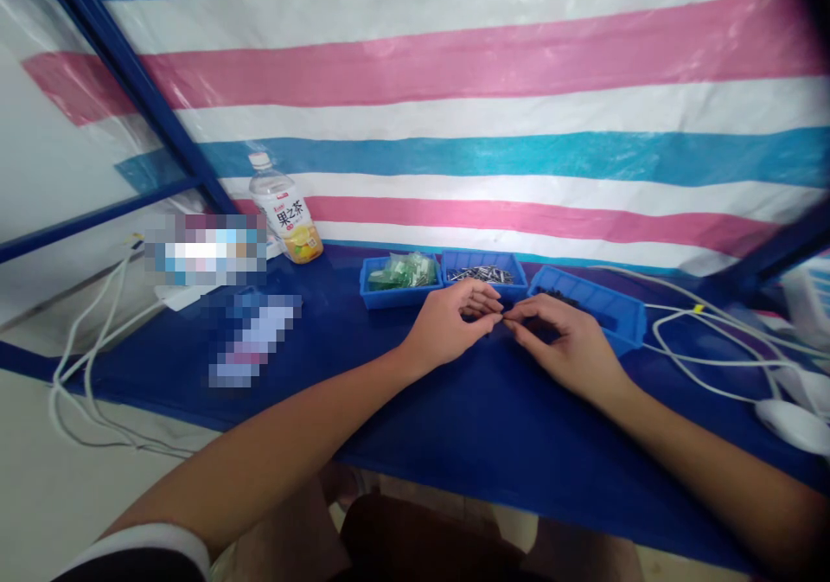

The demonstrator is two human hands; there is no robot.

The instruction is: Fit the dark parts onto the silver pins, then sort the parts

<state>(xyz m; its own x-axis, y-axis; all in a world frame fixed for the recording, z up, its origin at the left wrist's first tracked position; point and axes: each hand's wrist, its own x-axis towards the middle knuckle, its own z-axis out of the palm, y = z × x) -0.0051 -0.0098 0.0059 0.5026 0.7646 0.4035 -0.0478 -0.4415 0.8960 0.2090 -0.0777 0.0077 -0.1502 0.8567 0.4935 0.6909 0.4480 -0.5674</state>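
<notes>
My left hand (450,322) and my right hand (563,340) meet fingertip to fingertip over the blue table (454,418), both pinched closed around something too small to make out. Just behind them stand three blue bins: one with green parts in clear bags (399,278), one with small silvery metal pieces (483,272), and one with dark small parts (593,305). My right hand lies right in front of the dark-parts bin.
A drink bottle with a yellow label (285,210) stands at the back left. White cables (97,348) hang off the left edge; more white cables (713,340) and a white mouse-like device (794,426) lie at the right. A striped plastic sheet (486,89) forms the backdrop.
</notes>
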